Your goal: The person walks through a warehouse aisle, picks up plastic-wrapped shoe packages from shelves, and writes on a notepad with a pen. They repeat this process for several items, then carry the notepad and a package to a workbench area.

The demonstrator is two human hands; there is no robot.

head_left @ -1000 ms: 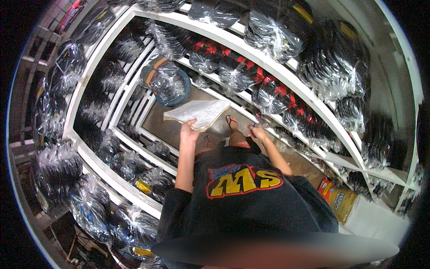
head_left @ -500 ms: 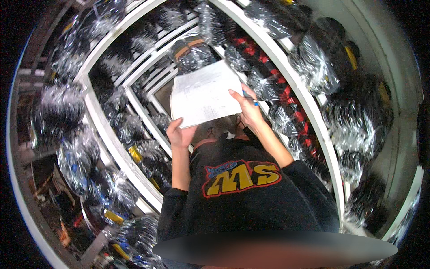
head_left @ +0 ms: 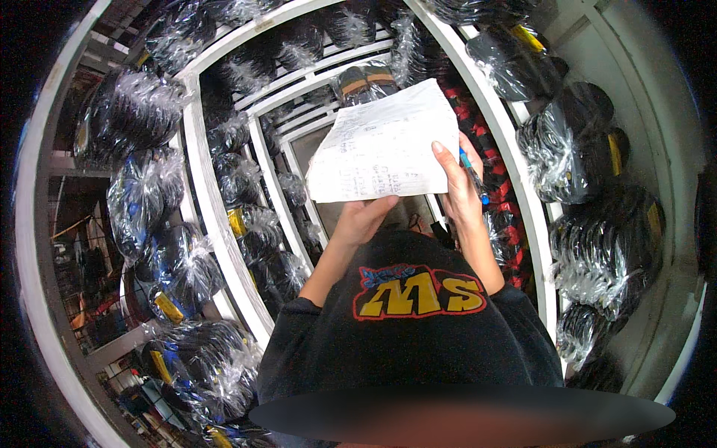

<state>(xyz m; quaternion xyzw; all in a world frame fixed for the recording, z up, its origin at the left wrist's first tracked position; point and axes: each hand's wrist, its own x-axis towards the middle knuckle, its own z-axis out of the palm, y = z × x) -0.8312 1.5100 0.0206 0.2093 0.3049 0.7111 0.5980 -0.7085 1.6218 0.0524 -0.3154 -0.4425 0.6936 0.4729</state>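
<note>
A white pad of paper [head_left: 385,142] with handwritten lines lies tilted in front of my chest, its far left corner slightly curled. My left hand [head_left: 364,218] supports it at the lower edge, thumb along the edge and the other fingers mostly hidden beneath. On the right side, my right hand [head_left: 463,183] grips the pad with the thumb on top. A blue-tipped pen [head_left: 475,179] sits in that same hand, slanting down past the fingers.
White shelf frames [head_left: 213,172] surround me on both sides. Clear plastic bags of dark, stacked goods [head_left: 597,239] fill the right shelves, with similar bags [head_left: 146,190] on the left. Red-and-black items [head_left: 504,201] line the inner right shelf. A brown-banded bundle [head_left: 366,81] lies beyond the pad.
The pad has shifted right in view and its handwriting shows more clearly. My left hand has moved from the pad's lower left corner toward the middle of its lower edge. The view has turned.
</note>
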